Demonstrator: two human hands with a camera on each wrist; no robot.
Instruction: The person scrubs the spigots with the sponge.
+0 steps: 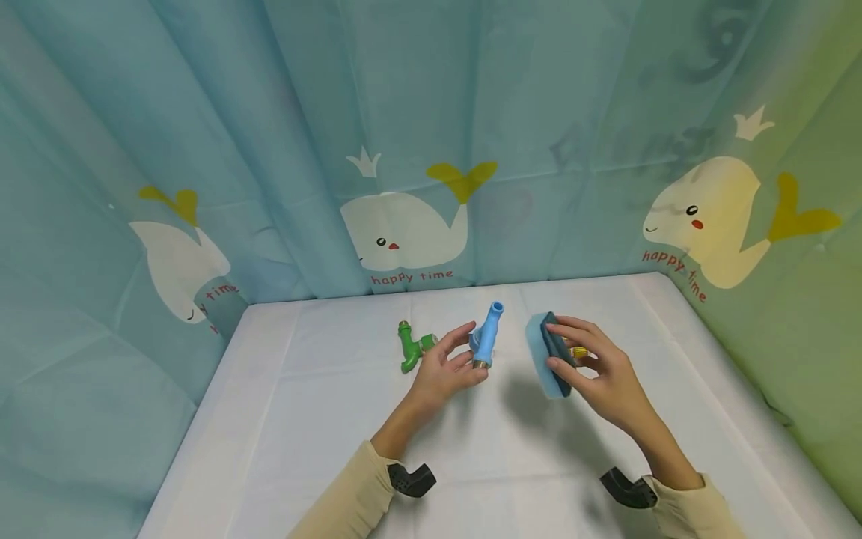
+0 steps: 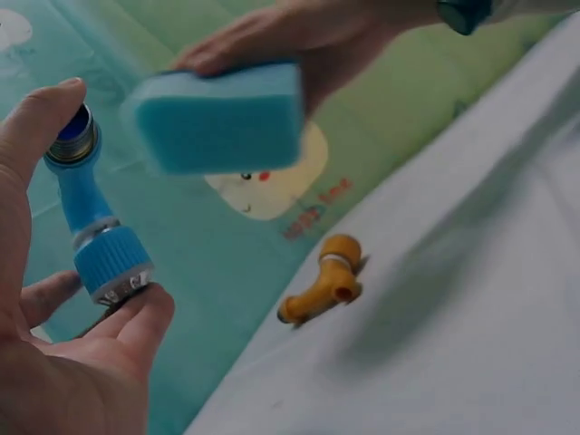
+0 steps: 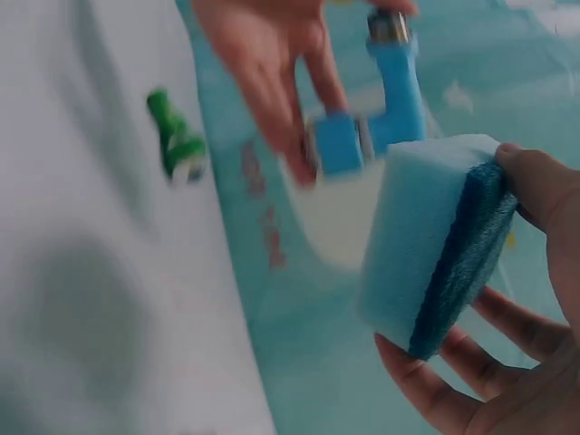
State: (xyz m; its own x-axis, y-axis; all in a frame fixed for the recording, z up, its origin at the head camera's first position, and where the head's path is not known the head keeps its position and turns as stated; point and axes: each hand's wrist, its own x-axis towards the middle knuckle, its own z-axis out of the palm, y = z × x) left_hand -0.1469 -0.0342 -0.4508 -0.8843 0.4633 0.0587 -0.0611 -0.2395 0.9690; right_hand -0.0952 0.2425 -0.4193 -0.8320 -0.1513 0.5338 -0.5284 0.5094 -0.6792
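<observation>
A blue toy faucet [image 1: 489,333] with a metal-coloured threaded end is gripped by my left hand [image 1: 441,373], thumb at the threaded end and fingers at its ribbed knob [image 2: 112,263]. My right hand [image 1: 606,372] pinches a sponge [image 1: 547,355] by its edges. This sponge has a light blue soft side [image 3: 419,213] and a darker scouring side [image 3: 464,258]. The soft side faces the faucet, with a gap between them in the head view. Behind my left fingers a green faucet [image 1: 409,346] lies on the table.
A yellow-orange faucet [image 2: 324,283] lies on the white table [image 1: 323,419], mostly hidden behind my right hand in the head view. Blue-green curtains [image 1: 404,90] with whale prints stand along the table's back and sides.
</observation>
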